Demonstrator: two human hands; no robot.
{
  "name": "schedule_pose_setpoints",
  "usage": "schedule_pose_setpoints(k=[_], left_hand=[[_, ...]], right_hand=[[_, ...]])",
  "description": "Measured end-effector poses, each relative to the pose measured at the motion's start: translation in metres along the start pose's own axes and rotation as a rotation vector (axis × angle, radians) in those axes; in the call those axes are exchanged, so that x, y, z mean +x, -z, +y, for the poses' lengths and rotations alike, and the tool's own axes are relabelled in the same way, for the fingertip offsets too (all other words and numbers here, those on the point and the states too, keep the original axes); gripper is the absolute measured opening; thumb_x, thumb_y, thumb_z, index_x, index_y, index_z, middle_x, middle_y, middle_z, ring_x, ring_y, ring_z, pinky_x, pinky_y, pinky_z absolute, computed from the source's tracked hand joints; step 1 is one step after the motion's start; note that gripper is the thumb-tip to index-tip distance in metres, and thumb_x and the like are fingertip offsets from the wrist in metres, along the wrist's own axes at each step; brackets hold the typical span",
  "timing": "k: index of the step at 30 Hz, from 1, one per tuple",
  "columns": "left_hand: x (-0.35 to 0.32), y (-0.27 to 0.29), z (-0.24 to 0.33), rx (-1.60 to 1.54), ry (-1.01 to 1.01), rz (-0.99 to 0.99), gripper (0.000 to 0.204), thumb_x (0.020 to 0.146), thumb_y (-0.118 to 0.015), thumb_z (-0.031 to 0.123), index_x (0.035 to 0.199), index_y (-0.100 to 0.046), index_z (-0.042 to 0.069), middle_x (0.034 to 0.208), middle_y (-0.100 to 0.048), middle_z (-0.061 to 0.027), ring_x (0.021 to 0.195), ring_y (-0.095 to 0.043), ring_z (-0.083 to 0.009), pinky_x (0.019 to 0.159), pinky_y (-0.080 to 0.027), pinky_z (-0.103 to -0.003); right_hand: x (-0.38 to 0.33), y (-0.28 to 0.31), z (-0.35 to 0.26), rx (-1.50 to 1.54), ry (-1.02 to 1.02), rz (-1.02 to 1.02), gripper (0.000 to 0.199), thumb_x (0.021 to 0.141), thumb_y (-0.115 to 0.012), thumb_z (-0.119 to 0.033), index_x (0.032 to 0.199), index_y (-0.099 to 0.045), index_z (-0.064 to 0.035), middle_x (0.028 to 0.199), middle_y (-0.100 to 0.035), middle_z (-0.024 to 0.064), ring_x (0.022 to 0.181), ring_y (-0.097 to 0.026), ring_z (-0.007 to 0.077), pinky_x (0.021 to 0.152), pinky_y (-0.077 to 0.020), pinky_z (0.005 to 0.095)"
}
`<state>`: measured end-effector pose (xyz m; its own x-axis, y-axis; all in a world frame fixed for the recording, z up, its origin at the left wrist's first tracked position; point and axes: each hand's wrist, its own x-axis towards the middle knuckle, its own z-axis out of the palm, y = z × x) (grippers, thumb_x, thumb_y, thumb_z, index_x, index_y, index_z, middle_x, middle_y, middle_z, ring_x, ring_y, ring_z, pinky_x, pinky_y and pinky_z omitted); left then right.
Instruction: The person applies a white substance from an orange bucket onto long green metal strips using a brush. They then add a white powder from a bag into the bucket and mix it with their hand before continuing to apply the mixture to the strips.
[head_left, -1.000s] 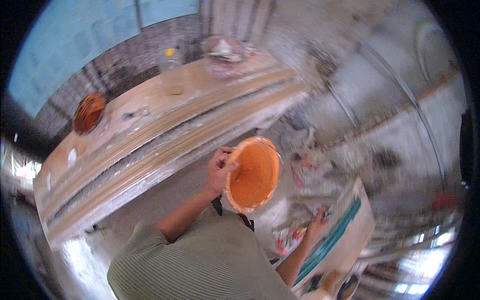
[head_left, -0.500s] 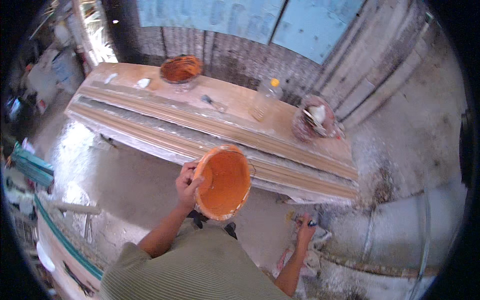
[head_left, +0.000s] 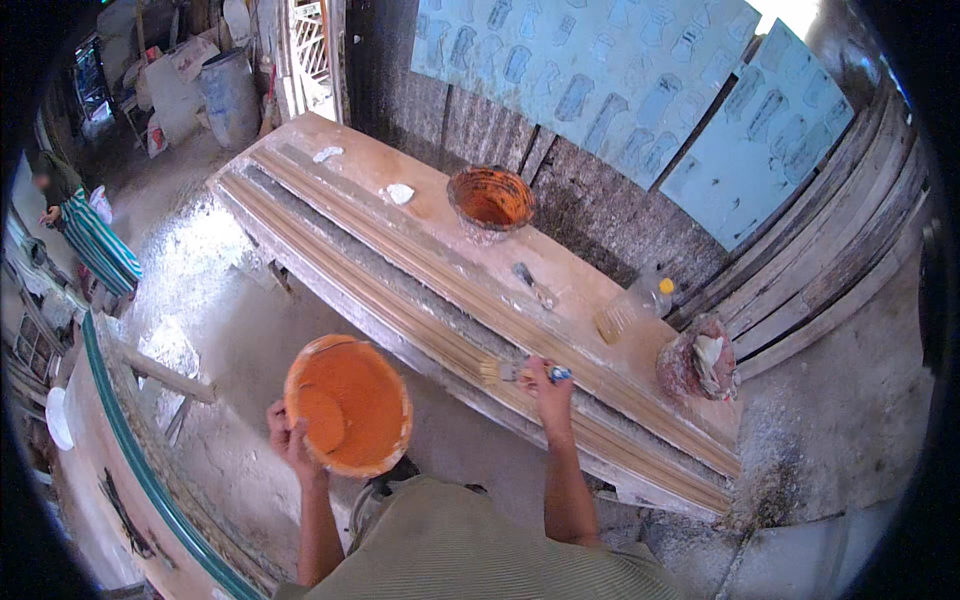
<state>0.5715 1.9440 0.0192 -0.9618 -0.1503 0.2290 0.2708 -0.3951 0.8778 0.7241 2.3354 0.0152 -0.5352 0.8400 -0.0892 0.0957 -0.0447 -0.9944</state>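
Observation:
My left hand (head_left: 294,440) grips the rim of an orange bucket (head_left: 385,400), tilted so that its inside shows; a shallow pool of orange-tinted liquid seems to lie at its bottom. In my right hand (head_left: 549,385) is a paintbrush (head_left: 510,371) with pale bristles, held over the near part of a long bench (head_left: 420,235). The bristles point left, above the long ridged mould strips (head_left: 430,335) that run along the bench. Whether they touch the strips I cannot tell.
Along the bench's far side stand an orange-stained bowl (head_left: 492,200), a second brush (head_left: 533,284), a clear bottle with a yellow cap (head_left: 634,308) and a plaster-crusted bucket (head_left: 690,362). A person (head_left: 85,225) is at the far left. A green-edged table (head_left: 150,500) curves along the left.
My right hand has come up with the brush from low on the right to over the bench. The bucket has shifted left and down in view, and the view itself has turned.

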Motion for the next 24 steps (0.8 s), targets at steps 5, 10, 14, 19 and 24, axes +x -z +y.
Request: schedule_pose_setpoints(k=[5, 10, 14, 19, 24], left_hand=[[0.062, 0.054, 0.012, 0.14, -0.178, 0.082, 0.021, 0.083, -0.067, 0.016, 0.097, -0.061, 0.002, 0.115, -0.058, -0.0073, 0.104, -0.058, -0.0202, 0.091, -0.047, -0.038], [0.104, 0.111, 0.009, 0.135, -0.126, 0.329, 0.034, 0.087, -0.064, 0.019, 0.116, -0.058, 0.001, 0.121, -0.058, -0.0117, 0.11, -0.058, -0.0267, 0.094, -0.049, -0.045], [0.132, 0.119, 0.011, 0.249, -0.092, 0.501, 0.043, 0.088, -0.062, 0.022, 0.124, -0.057, 0.0, 0.127, -0.057, -0.0148, 0.117, -0.056, -0.0301, 0.097, -0.048, -0.047], [0.179, 0.064, 0.033, 0.251, -0.094, 0.597, 0.041, 0.085, -0.064, 0.02, 0.121, -0.059, 0.002, 0.119, -0.059, -0.0089, 0.11, -0.059, -0.0255, 0.094, -0.049, -0.044], [0.227, 0.057, 0.032, 0.286, -0.16, 0.616, 0.049, 0.086, -0.059, 0.025, 0.128, -0.055, 0.0, 0.122, -0.058, -0.0111, 0.114, -0.057, -0.0273, 0.096, -0.049, -0.045]], right_hand=[[0.08, -0.092, -0.045, 0.029, 0.128, -0.092, 0.023, 0.095, -0.068, -0.02, 0.099, -0.066, 0.0024, 0.088, -0.069, 0.0077, 0.074, -0.067, 0.0134, 0.069, -0.0543, 0.0282], [0.198, -0.133, -0.088, -0.218, 0.381, 0.006, 0.022, 0.089, -0.073, -0.018, 0.102, -0.068, 0.0002, 0.096, -0.071, 0.0073, 0.088, -0.067, 0.0153, 0.079, -0.0525, 0.0296], [0.305, -0.168, -0.088, -0.328, 0.491, 0.083, 0.022, 0.082, -0.079, -0.018, 0.098, -0.073, -0.0045, 0.096, -0.074, 0.0115, 0.091, -0.07, 0.0223, 0.082, -0.0534, 0.0353], [0.398, -0.216, -0.055, -0.702, 0.408, 0.024, 0.022, 0.081, -0.077, -0.029, 0.096, -0.077, -0.0131, 0.095, -0.073, 0.016, 0.089, -0.07, 0.0358, 0.08, -0.0551, 0.044], [0.463, -0.236, 0.017, -0.924, 0.428, -0.084, 0.019, 0.082, -0.075, -0.018, 0.097, -0.076, -0.0075, 0.094, -0.072, 0.0185, 0.088, -0.071, 0.0334, 0.081, -0.0558, 0.0412]])
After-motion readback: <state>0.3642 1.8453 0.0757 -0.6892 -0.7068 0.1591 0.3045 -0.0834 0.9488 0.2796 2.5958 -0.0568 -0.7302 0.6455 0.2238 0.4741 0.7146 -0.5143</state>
